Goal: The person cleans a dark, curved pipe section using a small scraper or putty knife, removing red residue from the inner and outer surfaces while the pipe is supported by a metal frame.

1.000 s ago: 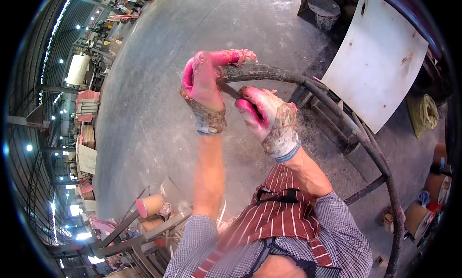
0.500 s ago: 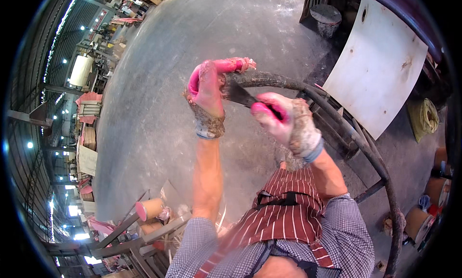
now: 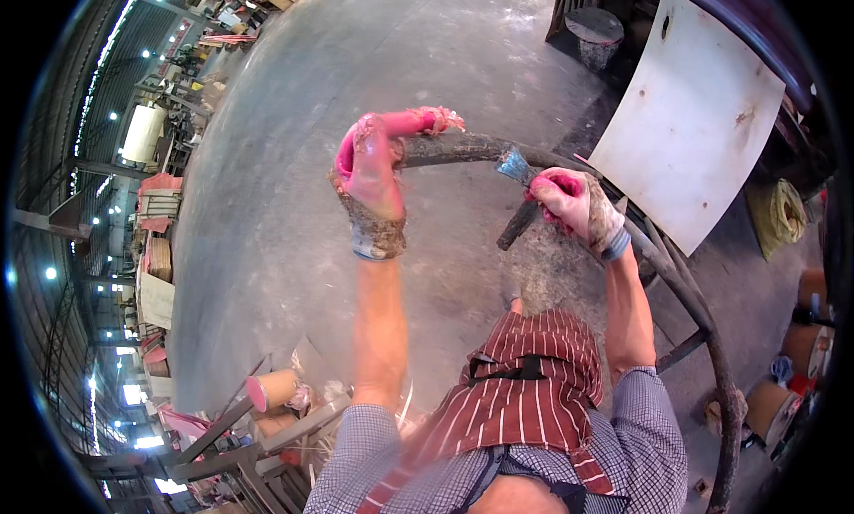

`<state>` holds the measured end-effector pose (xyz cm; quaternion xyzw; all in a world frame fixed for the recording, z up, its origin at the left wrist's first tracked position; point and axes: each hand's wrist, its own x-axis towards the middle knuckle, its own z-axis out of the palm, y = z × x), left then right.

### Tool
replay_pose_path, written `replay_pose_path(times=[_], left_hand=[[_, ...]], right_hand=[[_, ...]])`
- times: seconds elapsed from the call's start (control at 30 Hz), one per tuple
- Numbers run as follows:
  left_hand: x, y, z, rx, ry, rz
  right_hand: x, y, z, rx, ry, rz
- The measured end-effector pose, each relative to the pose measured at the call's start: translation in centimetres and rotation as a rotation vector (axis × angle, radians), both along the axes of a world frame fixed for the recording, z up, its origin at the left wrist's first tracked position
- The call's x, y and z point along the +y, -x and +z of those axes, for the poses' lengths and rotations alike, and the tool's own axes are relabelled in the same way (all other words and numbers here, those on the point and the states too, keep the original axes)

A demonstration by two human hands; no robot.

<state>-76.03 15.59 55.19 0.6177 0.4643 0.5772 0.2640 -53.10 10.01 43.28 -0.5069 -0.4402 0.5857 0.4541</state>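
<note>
A dirty pink-and-white glove covers my left hand (image 3: 374, 171). Its fingers are bent at the left end of a dark curved bar (image 3: 458, 149), one finger lying along the far side with flaky bits at its tip; the grip itself is partly hidden. My right hand (image 3: 569, 202), in a matching soiled glove, is closed on a scraper (image 3: 514, 166). The scraper's flat bluish blade points up and left, close to the bar. Most of its handle is hidden in the fist.
The bar bends round to my right as part of a dark frame (image 3: 694, 314). Beyond it leans a pale board (image 3: 689, 113), with a round bucket (image 3: 594, 33) behind and a yellowish sack (image 3: 776, 216) beside. Wood scraps and a spool (image 3: 274, 388) lie at lower left.
My right hand has moved right, away from my left hand, carrying the scraper along the bar. The blade now shows flat. My left hand stays almost in place.
</note>
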Motion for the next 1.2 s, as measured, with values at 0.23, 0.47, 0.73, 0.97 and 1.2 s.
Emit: replay_pose_path(times=[0.23,0.47,0.73,0.97,1.2], left_hand=[[0.7,0.9,-1.2,0.001,-0.091,0.008],[-0.1,-0.2,0.0,-0.039,-0.021,0.043],[1.1,0.4,-1.2,-0.116,-0.087,0.003],[0.3,-0.3,-0.5,-0.138,-0.025,0.040],[0.5,0.0,-0.4,-0.097,-0.079,-0.090]], right_hand=[[3.6,1.8,7.4,-0.013,-0.164,0.353],[3.1,-2.7,0.5,-0.073,0.016,0.250],[3.5,2.3,5.6,-0.055,-0.333,0.251],[1.3,-0.9,-6.5,-0.530,-0.313,-0.155],[1.8,3.5,-4.5,-0.561,-0.750,-0.242]])
